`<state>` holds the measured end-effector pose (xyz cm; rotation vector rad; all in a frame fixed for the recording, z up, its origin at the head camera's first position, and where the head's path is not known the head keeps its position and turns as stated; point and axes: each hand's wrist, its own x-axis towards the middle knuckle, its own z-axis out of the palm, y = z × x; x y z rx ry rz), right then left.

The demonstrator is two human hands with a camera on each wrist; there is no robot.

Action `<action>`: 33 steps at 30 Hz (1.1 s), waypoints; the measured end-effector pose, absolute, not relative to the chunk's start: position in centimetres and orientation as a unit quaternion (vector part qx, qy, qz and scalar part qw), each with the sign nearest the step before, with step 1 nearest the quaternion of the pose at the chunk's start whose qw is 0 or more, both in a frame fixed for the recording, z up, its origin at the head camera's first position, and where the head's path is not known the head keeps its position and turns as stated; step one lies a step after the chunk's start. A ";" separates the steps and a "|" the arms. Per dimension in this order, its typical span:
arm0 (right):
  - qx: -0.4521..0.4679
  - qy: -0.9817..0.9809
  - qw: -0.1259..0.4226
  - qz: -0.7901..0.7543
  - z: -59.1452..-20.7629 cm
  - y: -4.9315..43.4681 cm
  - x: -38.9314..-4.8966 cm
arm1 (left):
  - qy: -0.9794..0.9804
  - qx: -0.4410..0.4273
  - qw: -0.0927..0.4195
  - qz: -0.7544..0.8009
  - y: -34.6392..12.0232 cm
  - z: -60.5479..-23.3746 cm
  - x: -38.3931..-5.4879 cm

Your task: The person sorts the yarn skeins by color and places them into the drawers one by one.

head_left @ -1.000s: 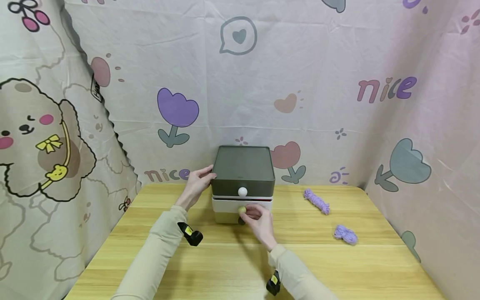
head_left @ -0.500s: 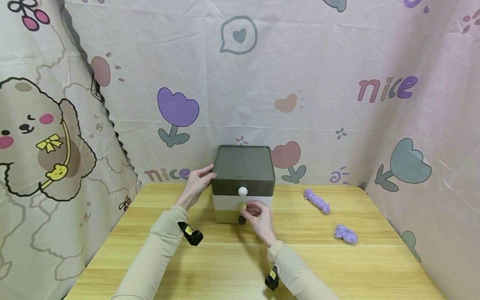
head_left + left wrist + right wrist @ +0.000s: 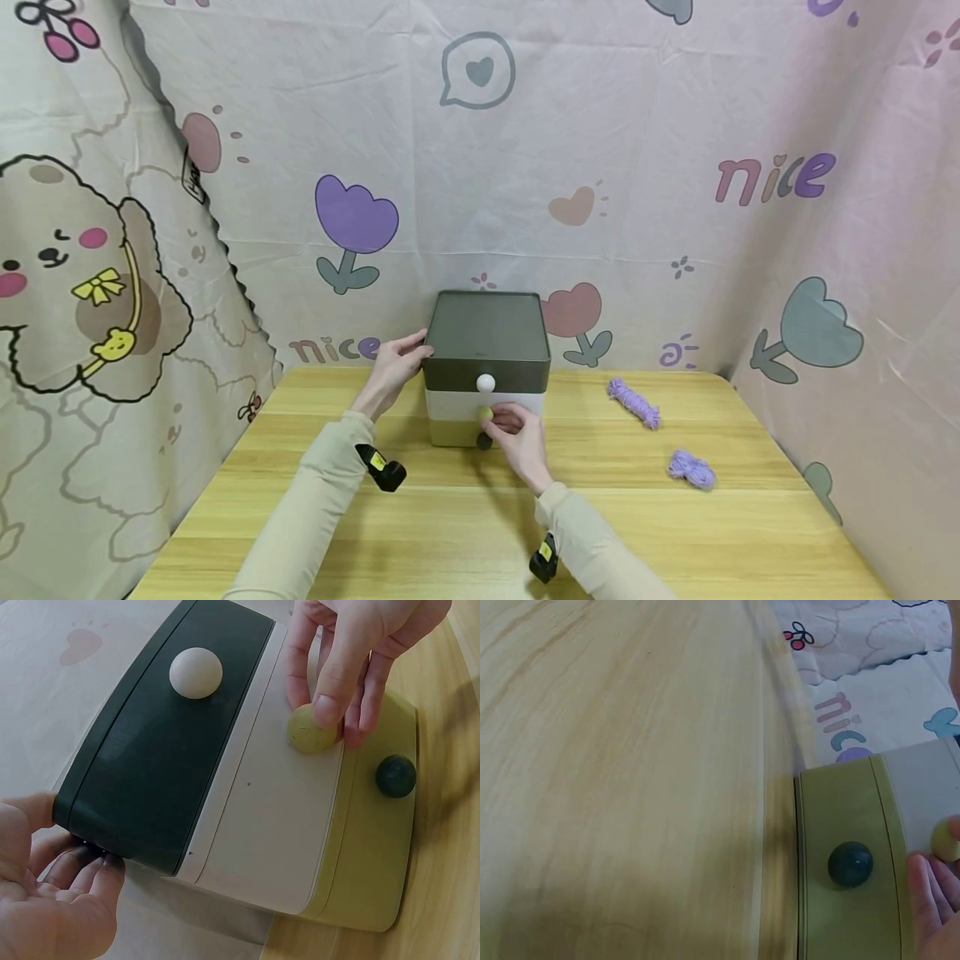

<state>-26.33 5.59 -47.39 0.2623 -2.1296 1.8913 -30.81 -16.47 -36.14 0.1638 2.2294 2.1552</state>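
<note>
A small chest of drawers [image 3: 489, 327] stands near the back of the table, its tiers dark green, white and olive. My left hand [image 3: 397, 367] grips its upper left side; in the left wrist view the thumb is at the top edge and the fingers bend against the side. My right hand [image 3: 519, 442] pinches the yellow-green knob [image 3: 311, 729] of the white middle drawer [image 3: 259, 802]. That drawer's front lies flush with the others. Above it is the top drawer's white knob [image 3: 196, 673]; below, the bottom drawer's dark green knob [image 3: 850, 864].
Two bundles of lilac cord lie on the right of the wooden table [image 3: 420, 533]: a longer bundle [image 3: 633, 403] farther back and a shorter bundle [image 3: 691, 469] nearer. A patterned cloth [image 3: 480, 167] hangs close behind the chest and along both sides.
One second ago the middle drawer stood slightly out, with a dark gap above it. My right hand has moved in with the knob, and the gap is gone. My left hand stays put.
</note>
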 end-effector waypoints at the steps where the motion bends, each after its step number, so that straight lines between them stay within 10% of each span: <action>1: 0.087 -0.738 0.140 0.654 -47.4 5.6 -26.4 | 0.718 0.052 0.018 0.694 -16.5 -36.2 -30.8; 33: 0.017 -0.792 0.131 0.596 -51.7 4.9 -25.4 | 0.719 0.054 0.013 0.693 -16.4 -36.2 -30.8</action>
